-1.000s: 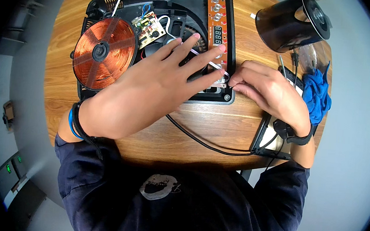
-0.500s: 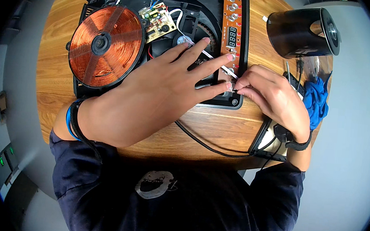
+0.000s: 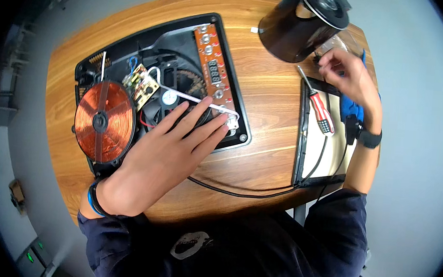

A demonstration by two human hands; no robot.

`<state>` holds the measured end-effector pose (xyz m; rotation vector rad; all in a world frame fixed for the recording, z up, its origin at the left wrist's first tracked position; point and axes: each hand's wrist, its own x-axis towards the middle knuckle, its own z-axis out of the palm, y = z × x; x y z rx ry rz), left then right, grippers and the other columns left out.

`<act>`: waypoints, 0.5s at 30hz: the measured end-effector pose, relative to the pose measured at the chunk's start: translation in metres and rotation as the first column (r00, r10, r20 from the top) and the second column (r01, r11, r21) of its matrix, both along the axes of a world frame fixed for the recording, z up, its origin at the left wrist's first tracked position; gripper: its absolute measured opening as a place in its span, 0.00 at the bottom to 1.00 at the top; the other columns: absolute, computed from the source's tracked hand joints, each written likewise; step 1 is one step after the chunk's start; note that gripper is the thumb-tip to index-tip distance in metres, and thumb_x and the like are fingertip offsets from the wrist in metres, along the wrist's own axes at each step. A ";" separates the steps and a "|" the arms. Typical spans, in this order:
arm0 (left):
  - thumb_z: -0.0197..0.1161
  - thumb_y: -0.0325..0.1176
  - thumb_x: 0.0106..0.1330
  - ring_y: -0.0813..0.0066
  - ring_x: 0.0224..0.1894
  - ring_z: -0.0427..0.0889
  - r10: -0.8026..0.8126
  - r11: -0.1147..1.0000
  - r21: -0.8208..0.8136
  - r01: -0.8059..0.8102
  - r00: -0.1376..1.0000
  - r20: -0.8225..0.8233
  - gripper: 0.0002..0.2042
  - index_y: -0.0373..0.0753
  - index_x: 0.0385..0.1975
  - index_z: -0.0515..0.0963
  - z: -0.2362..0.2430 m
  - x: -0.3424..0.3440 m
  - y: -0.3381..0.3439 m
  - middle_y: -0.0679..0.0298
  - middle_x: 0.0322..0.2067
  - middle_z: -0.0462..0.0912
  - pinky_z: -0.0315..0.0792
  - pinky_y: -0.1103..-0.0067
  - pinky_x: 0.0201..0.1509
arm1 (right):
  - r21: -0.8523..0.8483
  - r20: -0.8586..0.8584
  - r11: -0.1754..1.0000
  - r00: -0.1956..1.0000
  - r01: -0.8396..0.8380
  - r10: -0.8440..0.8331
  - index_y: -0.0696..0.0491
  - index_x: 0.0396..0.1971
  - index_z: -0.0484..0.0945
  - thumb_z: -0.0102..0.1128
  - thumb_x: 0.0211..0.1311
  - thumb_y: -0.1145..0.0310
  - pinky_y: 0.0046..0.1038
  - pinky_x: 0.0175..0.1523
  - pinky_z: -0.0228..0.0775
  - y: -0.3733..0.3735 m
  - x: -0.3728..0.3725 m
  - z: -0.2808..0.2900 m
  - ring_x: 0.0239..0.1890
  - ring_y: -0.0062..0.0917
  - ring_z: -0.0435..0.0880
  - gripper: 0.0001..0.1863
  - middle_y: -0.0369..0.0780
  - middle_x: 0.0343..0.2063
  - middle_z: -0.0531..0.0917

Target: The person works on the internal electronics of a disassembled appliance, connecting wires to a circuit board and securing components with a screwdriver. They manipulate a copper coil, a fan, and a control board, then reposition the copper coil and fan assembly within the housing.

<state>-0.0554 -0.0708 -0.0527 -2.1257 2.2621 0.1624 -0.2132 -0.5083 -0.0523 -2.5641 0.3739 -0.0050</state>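
My left hand (image 3: 162,160) lies palm down with fingers spread over the opened black housing (image 3: 241,114) of an induction cooker. Its fingertips rest at the near end of the orange-brown control board (image 3: 206,49), by the white ribbon cable (image 3: 183,93). My right hand (image 3: 353,81) is in the air beside the dark kettle (image 3: 292,32), above a clear plastic bag (image 3: 346,41). Its fingers are bent together in a pinch; whatever they hold is too small to make out. Below it, a screwdriver (image 3: 321,115) with a red and white handle lies on a black-framed cream panel (image 3: 316,159).
A copper coil (image 3: 110,135) sits at the housing's left, next to a small circuit board (image 3: 145,88). A black cord (image 3: 238,194) runs along the table's near side to the panel. Blue cloth (image 3: 347,108) lies under my right forearm.
My right hand has left the ribbon cable's end at the control board and moved right and away, toward the kettle. My left hand stays on the board. The whole view has shifted and turned.
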 end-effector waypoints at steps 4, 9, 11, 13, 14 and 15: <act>0.65 0.29 0.73 0.49 0.91 0.60 -0.014 0.999 0.033 0.016 0.998 -0.060 0.34 0.38 0.82 0.74 0.008 -0.001 -0.006 0.60 0.86 0.70 0.60 0.56 0.93 | -0.165 0.083 0.969 0.982 0.182 -0.170 0.60 0.48 0.89 0.74 0.79 0.71 0.35 0.53 0.87 -0.089 -0.012 -0.029 0.41 0.31 0.92 0.08 0.42 0.40 0.93; 0.66 0.28 0.74 0.50 0.91 0.62 0.006 0.998 0.059 -0.002 0.997 -0.075 0.33 0.37 0.82 0.75 0.017 -0.005 -0.012 0.58 0.84 0.73 0.61 0.55 0.93 | -0.268 -0.084 0.938 0.965 0.220 -0.250 0.59 0.50 0.89 0.79 0.74 0.72 0.37 0.57 0.85 -0.133 -0.010 -0.049 0.46 0.37 0.93 0.10 0.46 0.41 0.94; 0.65 0.23 0.69 0.47 0.90 0.62 0.011 0.998 0.066 -0.004 0.994 -0.106 0.37 0.32 0.82 0.74 0.018 -0.005 -0.013 0.53 0.83 0.73 0.60 0.56 0.93 | -0.214 -0.120 0.953 0.963 0.214 -0.243 0.58 0.52 0.89 0.84 0.69 0.71 0.38 0.59 0.85 -0.144 -0.008 -0.060 0.48 0.42 0.94 0.16 0.48 0.43 0.95; 0.65 0.23 0.69 0.47 0.90 0.63 0.025 0.996 0.086 -0.015 0.992 -0.124 0.37 0.32 0.83 0.73 0.021 -0.005 -0.015 0.53 0.83 0.73 0.59 0.56 0.94 | -0.256 -0.051 0.942 0.970 0.219 -0.239 0.58 0.53 0.89 0.85 0.68 0.71 0.38 0.59 0.85 -0.152 -0.006 -0.068 0.48 0.42 0.94 0.17 0.48 0.44 0.95; 0.65 0.23 0.69 0.47 0.90 0.63 0.033 0.995 0.098 -0.019 0.990 -0.135 0.37 0.32 0.83 0.73 0.022 -0.005 -0.016 0.52 0.83 0.74 0.59 0.55 0.94 | -0.276 -0.018 0.935 0.971 0.223 -0.237 0.58 0.53 0.89 0.85 0.67 0.71 0.37 0.58 0.85 -0.153 -0.005 -0.070 0.48 0.42 0.94 0.18 0.48 0.44 0.95; 0.65 0.23 0.69 0.47 0.90 0.63 0.037 0.995 0.101 -0.023 0.991 -0.131 0.37 0.32 0.83 0.73 0.022 -0.005 -0.016 0.52 0.83 0.74 0.59 0.55 0.94 | -0.267 -0.001 0.942 0.977 0.205 -0.213 0.58 0.52 0.89 0.85 0.67 0.72 0.37 0.57 0.85 -0.158 -0.003 -0.075 0.47 0.41 0.94 0.17 0.48 0.43 0.95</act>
